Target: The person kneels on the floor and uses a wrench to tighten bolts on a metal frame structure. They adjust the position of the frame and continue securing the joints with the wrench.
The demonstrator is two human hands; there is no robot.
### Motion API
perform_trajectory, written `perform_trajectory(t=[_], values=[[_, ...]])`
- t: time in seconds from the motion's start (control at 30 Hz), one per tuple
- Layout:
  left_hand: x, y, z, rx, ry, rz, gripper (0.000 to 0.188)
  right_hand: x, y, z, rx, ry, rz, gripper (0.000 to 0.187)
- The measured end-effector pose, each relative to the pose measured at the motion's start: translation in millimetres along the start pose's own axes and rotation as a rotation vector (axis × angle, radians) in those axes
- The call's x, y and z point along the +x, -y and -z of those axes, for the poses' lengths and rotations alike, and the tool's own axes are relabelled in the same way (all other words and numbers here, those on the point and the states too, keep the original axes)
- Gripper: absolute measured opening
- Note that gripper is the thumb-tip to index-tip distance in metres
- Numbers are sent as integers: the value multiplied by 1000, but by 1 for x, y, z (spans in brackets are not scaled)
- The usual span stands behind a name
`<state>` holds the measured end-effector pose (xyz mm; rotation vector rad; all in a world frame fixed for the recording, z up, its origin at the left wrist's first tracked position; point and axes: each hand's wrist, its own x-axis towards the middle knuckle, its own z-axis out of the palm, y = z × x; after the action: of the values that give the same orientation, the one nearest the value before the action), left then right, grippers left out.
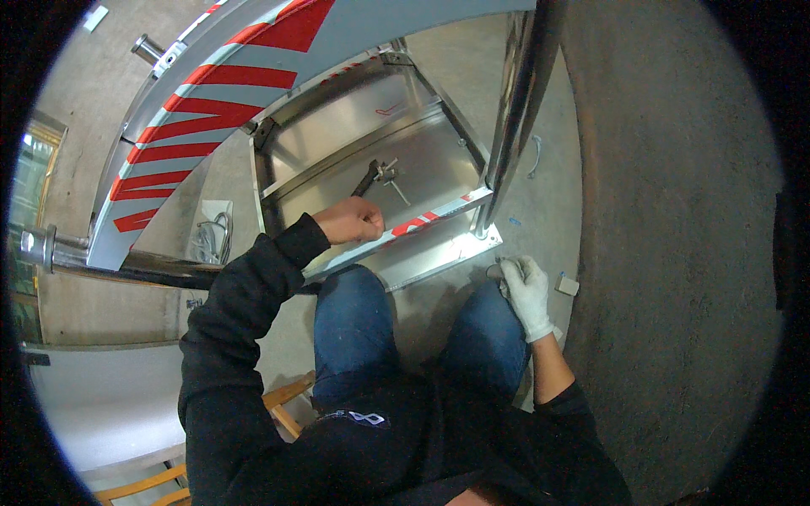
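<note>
My bare left hand [353, 221] is closed, fingertips pinched together at a flat metal bar [354, 252] that carries a red-and-white striped strip [426, 220]. Whatever sits between those fingertips is too small to tell. My right hand [525, 295], in a white knitted glove, rests by my right knee with its fingers curled. A small dark grey object shows at its fingertips, its kind unclear. Beyond the bar, inside a metal frame, lies a shiny sheet-metal panel [337, 135]. On it is a black-handled tool with a metal head and crossbar [386, 172].
A large curved panel [202, 126] with red-and-white stripes arches over the upper left. Chrome tubes [513, 93] stand at the right and run along the left. A small pale block [567, 285] lies on the floor by a dark mat [666, 253]. Wooden chair parts [287, 396] show lower left.
</note>
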<state>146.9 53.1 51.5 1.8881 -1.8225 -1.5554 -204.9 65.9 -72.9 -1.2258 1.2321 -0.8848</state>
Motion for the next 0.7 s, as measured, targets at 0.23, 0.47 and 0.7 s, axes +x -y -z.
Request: perform_trajectory(t=[0.23,0.47,0.7], values=[[0,5,-6,12,-49,-77,16,2,-5,1,0,6,-12,15],[3,4,-7,-8,-81,-80,18,1,-2,1,20,5,-52,15],[3,0,-9,-55,-136,-2,16,0,0,-1,54,15,-54,17]])
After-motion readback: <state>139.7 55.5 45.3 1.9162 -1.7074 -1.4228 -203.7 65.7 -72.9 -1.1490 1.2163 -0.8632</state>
